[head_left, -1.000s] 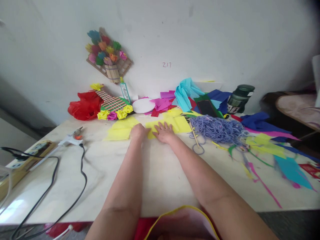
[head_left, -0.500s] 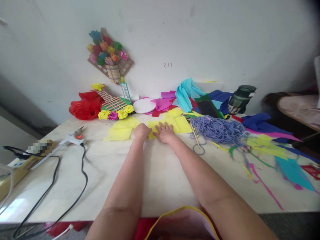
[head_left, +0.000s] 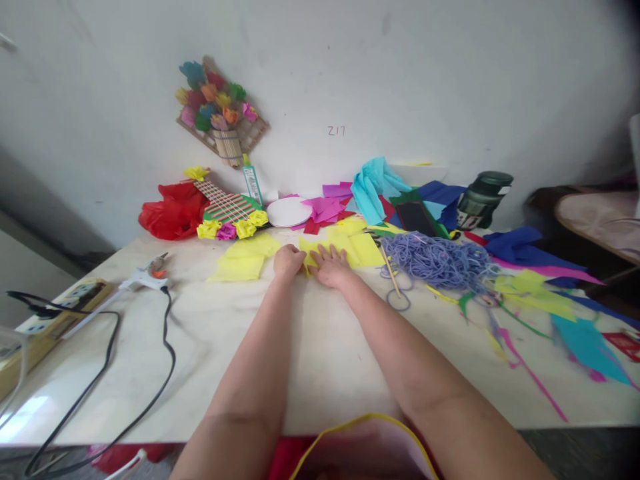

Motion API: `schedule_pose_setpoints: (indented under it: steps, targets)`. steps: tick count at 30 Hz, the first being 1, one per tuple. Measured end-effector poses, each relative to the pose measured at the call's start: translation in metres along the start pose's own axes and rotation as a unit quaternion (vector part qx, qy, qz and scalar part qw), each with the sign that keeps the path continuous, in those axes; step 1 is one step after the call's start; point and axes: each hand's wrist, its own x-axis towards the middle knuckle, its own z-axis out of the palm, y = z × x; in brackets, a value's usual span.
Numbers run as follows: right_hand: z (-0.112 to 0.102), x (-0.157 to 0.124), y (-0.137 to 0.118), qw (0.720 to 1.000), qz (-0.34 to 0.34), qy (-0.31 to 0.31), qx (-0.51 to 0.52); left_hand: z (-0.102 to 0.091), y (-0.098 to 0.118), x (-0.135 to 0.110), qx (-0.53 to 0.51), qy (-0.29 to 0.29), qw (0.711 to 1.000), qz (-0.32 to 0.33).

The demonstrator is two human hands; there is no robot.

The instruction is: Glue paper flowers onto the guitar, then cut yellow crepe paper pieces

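Near the middle of the table, my right hand [head_left: 330, 267] lies flat with its fingers spread on a yellow crepe paper piece [head_left: 367, 249]. My left hand [head_left: 289, 261] is closed at the left edge of that paper, its fingertips pinching the edge close to my right thumb. More yellow crepe paper sheets [head_left: 240, 267] lie to the left of my left hand. A thin wooden stick [head_left: 391, 272] rests just right of the paper, beside a heap of purple-blue yarn [head_left: 440, 260].
At left are a glue gun [head_left: 145, 277], its black cord and a power strip [head_left: 83, 303]. Behind lie a red plastic bag [head_left: 173, 213], a flower-trimmed craft guitar [head_left: 227, 207], a glue bottle [head_left: 253, 183] and a white disc [head_left: 289, 212]. Paper scraps and a dark green bottle [head_left: 484, 200] stand right.
My left hand has shifted slightly to the right, nearer to my right hand. The right hand stays spread on the yellow paper.
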Motion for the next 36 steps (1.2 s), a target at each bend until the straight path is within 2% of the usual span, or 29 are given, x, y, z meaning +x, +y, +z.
schedule_pose_setpoints:
  steps: [4,7,12,21,30,36]
  targets:
    - [-0.001,-0.001,-0.001,1.000,0.002,0.000,-0.005,0.005,-0.002,0.001,-0.065,-0.032,0.997,-0.002]
    - [-0.002,-0.002,-0.001,1.000,0.002,-0.002,-0.014,0.008,0.000,0.000,-0.093,-0.030,0.995,0.000]
    - [-0.003,-0.003,-0.001,1.000,0.000,-0.010,-0.025,0.008,0.006,-0.005,-0.076,-0.013,0.997,-0.012]
    - [-0.003,-0.002,0.001,1.000,-0.010,-0.005,-0.016,0.007,0.005,-0.003,-0.051,-0.029,0.998,0.009]
    - [-0.003,0.000,0.003,1.000,-0.012,-0.013,-0.023,0.010,0.002,0.003,-0.057,-0.059,0.996,0.020]
    - [-0.002,0.001,0.004,1.000,-0.012,-0.011,-0.017,0.010,0.001,0.007,-0.088,-0.103,0.991,0.016]
